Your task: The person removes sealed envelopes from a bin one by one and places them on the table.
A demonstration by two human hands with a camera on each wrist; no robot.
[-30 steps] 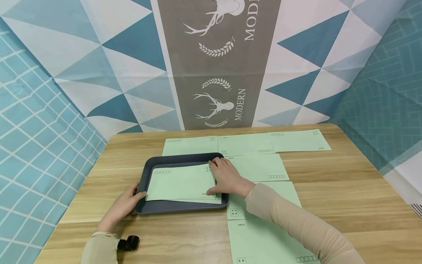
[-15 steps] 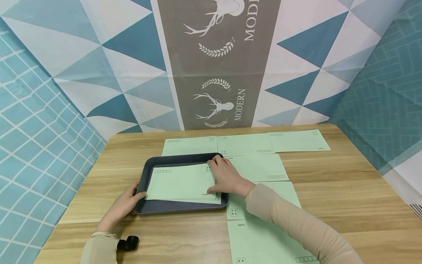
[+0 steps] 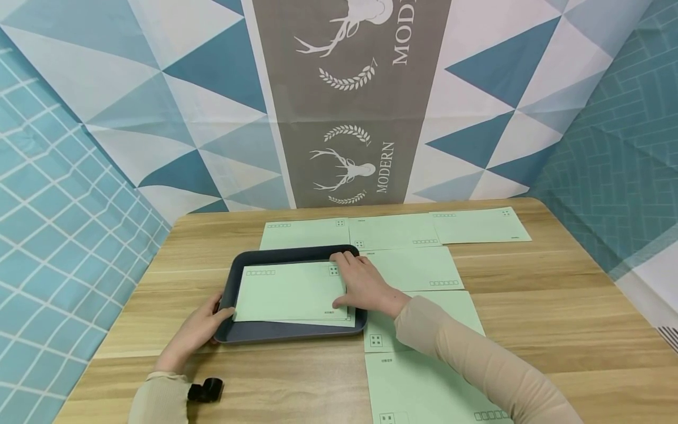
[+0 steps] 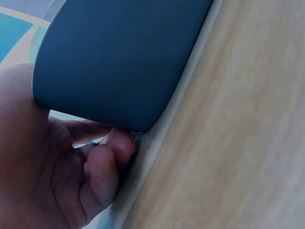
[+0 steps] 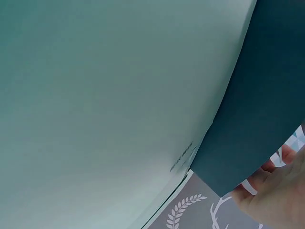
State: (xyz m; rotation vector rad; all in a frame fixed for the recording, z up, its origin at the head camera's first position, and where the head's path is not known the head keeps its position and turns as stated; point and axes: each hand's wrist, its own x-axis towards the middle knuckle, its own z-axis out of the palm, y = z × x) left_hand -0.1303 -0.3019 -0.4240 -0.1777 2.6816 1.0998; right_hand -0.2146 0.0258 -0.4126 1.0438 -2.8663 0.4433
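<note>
Dark tray (image 3: pixel 291 334), mid-frame, is gripped by left hand (image 3: pixel 196 327), curled fingertips (image 4: pixel 120 142) shown only wrist-side; right hand's (image 3: pixel 365 285) grip can't be told!

Envelopes (image 3: pixel 290 292) in tray (image 3: pixel 291 335), tray on table (image 3: pixel 286 383), other envelopes (image 3: pixel 413 269) behind and to its right

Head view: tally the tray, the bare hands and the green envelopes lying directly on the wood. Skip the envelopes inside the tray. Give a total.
Green envelopes on the wood: 6 visible
Dark tray: 1
Hands: 2
Total: 9
</note>
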